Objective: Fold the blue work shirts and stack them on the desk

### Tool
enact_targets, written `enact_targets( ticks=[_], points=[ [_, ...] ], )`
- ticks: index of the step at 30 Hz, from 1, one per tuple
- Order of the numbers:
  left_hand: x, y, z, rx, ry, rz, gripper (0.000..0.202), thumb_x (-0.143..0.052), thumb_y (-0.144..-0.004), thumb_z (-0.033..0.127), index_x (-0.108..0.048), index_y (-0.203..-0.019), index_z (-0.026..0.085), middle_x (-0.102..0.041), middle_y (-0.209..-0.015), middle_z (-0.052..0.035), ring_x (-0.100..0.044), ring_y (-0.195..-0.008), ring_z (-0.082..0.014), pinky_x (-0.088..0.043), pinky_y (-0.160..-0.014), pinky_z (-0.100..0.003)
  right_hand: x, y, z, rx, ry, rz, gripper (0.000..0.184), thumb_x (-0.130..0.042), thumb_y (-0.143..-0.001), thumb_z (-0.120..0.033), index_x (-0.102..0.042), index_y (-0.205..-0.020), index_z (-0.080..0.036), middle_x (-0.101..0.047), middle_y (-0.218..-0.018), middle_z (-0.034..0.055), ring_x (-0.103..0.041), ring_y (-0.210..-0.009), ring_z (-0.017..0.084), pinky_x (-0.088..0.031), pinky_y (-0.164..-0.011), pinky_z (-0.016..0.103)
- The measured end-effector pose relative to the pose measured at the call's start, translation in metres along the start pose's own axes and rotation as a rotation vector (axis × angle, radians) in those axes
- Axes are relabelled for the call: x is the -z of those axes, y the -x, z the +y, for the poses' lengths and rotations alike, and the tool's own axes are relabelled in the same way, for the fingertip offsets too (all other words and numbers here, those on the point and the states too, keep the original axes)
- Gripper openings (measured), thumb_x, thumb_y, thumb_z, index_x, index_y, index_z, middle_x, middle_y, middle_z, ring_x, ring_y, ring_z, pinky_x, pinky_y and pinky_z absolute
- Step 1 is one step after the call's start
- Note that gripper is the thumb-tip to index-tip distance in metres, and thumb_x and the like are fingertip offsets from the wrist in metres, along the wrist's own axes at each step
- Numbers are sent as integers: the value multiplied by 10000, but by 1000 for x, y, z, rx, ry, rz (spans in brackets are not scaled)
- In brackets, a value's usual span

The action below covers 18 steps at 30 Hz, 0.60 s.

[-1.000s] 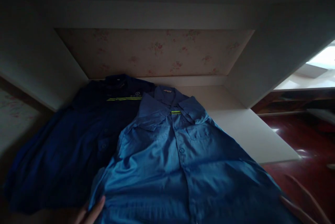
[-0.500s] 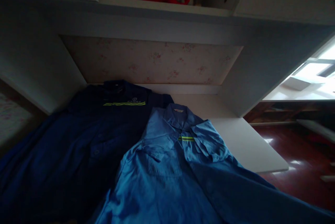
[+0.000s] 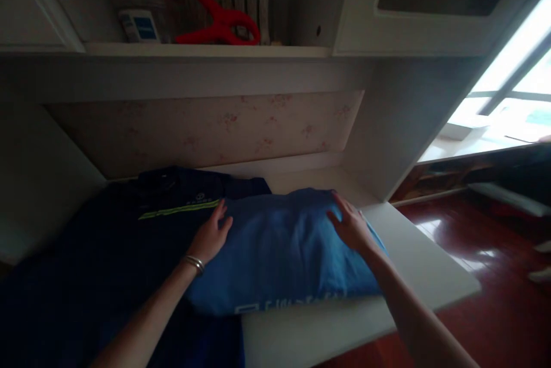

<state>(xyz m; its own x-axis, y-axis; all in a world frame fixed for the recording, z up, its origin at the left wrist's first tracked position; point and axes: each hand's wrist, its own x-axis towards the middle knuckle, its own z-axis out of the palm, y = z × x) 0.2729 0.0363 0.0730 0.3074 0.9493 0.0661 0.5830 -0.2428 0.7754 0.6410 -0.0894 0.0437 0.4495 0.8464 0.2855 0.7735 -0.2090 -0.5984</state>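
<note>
A light blue work jacket (image 3: 279, 247) lies folded into a broad bundle on the white desk (image 3: 430, 259), its lower edge showing pale printed lettering. At its left edge is my left hand (image 3: 214, 234), a silver bangle on the wrist, fingers apart. My right hand (image 3: 350, 225) rests at the bundle's upper right, palm down with fingers spread. Neither hand grips the cloth. To the left lies a dark navy work jacket (image 3: 107, 264) with a yellow-green stripe across the chest, partly under the blue bundle.
Overhead, a shelf (image 3: 206, 49) holds red-handled scissors or a clamp-like red tool (image 3: 219, 26) and a clear jar (image 3: 144, 24). White side panels (image 3: 370, 132) enclose the desk. A bright window ledge (image 3: 447, 147) and a reddish floor (image 3: 465, 328) are at the right.
The light blue jacket lay spread out with its collar up; now it is folded into a bundle, printed side showing. Both my hands have come into view, and the camera view has shifted.
</note>
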Motion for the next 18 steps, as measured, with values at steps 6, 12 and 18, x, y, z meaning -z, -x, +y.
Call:
enact_targets(
  ticks=[6, 12, 18],
  points=[
    [-59, 4, -20, -289, -709, -59, 521, -349, -945, 456, -463, -1404, 236, -410, -1509, -76, -344, -1398, -297, -124, -1150, -626, -67, 8, 23, -87, 449, -351, 541, -265, -960, -574, -327, -1465, -392, -257, -1573, -9, -164, -1446, 334, 27, -990, 822],
    [-94, -40, -11, -346, -845, -86, 559, -329, -934, 529, -480, -1397, 255, -387, -1524, -88, -287, -1422, -315, -40, -1147, -641, -60, -50, 73, -114, 505, -373, 580, -188, -942, -630, -255, -1482, -427, -220, -1587, -29, -140, -1449, 345, -17, -976, 837],
    [-151, -112, -6, -322, -795, -168, 615, -261, -931, 583, -439, -1426, 264, -347, -1547, -75, -266, -1430, -320, -124, -1149, -607, -57, -116, 124, -126, 569, -337, 567, -152, -947, -611, -270, -1473, -437, -232, -1587, -32, -160, -1444, 339, -66, -995, 819]
  ],
)
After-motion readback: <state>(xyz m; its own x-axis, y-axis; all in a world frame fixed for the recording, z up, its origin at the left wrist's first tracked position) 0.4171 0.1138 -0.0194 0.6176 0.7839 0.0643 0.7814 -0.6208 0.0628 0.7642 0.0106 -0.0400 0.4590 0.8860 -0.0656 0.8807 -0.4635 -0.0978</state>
